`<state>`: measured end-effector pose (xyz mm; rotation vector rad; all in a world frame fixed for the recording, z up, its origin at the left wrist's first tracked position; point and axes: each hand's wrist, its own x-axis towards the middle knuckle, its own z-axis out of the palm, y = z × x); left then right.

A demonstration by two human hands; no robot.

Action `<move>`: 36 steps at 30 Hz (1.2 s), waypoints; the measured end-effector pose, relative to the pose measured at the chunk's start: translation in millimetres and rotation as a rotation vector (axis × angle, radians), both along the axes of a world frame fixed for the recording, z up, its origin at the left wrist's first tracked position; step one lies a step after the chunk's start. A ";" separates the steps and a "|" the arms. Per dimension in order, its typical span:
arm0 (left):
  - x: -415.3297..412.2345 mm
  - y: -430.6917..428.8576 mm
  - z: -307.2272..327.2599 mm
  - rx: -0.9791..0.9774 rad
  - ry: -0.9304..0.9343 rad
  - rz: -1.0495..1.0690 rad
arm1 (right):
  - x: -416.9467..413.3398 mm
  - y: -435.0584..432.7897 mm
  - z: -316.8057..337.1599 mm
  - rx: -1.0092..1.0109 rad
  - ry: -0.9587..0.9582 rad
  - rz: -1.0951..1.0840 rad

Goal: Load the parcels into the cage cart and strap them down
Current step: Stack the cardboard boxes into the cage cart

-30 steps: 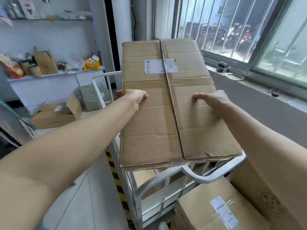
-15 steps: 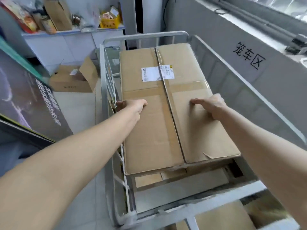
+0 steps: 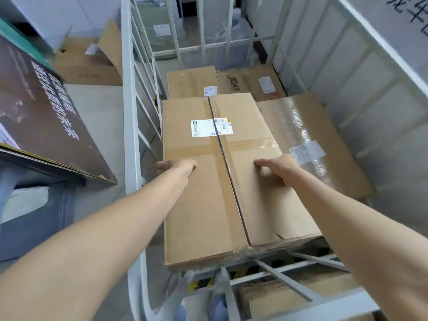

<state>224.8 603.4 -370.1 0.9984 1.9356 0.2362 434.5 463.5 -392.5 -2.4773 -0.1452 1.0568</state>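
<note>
A large brown cardboard parcel with a white label and a taped centre seam sits low inside the white cage cart, against its left wall. My left hand grips the parcel's left edge, thumb on top. My right hand holds the parcel near its right edge with bent fingers on the top face. Whether the parcel's underside touches the cart floor is hidden. A tape-wrapped parcel lies beside it on the right, and two smaller parcels lie at the cart's far end.
The cart's near rail crosses under my arms, with another parcel below it. Outside on the left stand a dark printed board and an open cardboard box on the floor. A grey wall runs along the right.
The large parcel has come down from above the cart's rim to deep inside the cage, both hands keeping their hold. My view has tilted downward into the cart.
</note>
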 end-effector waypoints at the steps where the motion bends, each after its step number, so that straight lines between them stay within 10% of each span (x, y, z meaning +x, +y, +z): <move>1: 0.4 2.0 -9.2 -0.013 -0.006 0.008 | 0.0 1.9 -9.2 -0.007 0.002 0.002; 25: 8.9 41.7 -201.0 -0.292 -0.231 -0.141 | -1.5 54.8 -147.5 -0.049 -0.051 0.183; 36: 28.6 18.4 -131.4 -0.232 -0.133 -0.652 | -27.5 52.9 -93.7 -0.016 -0.051 0.392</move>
